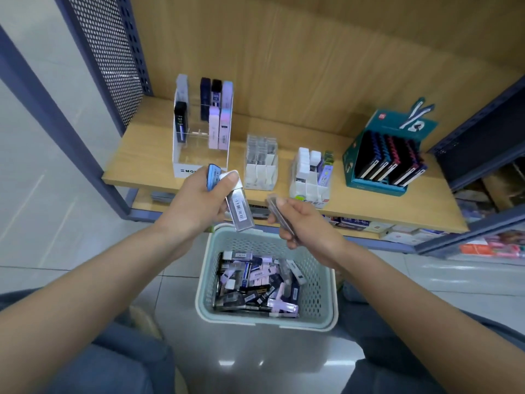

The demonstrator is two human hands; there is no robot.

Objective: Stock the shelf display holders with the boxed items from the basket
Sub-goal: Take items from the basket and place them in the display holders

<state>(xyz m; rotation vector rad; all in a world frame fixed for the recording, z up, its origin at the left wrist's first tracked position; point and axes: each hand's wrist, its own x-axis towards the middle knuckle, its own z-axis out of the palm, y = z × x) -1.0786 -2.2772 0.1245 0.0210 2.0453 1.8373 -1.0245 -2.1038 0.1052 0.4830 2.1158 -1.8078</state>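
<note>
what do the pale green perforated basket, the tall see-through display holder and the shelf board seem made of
Pale green perforated basket: moulded plastic, matt; regular hole grid, thick rounded rim.
Tall see-through display holder: clear glossy plastic, perhaps acrylic; boxes show through its walls.
Tan shelf board: wood or wood-look laminate; straight grain, smooth satin surface.

Pale green perforated basket (pixel 321 280) sits on the floor below the shelf (pixel 369 200), part-full of jumbled slim boxes (pixel 255 285). Left hand (pixel 199 203) holds a blue box (pixel 213 176) plus a clear barcoded box (pixel 240 207), tilted. Right hand (pixel 309 226) grips a dark box (pixel 279 217). Tiered clear holder (pixel 187 170) has boxes upright in its rear tiers.
</note>
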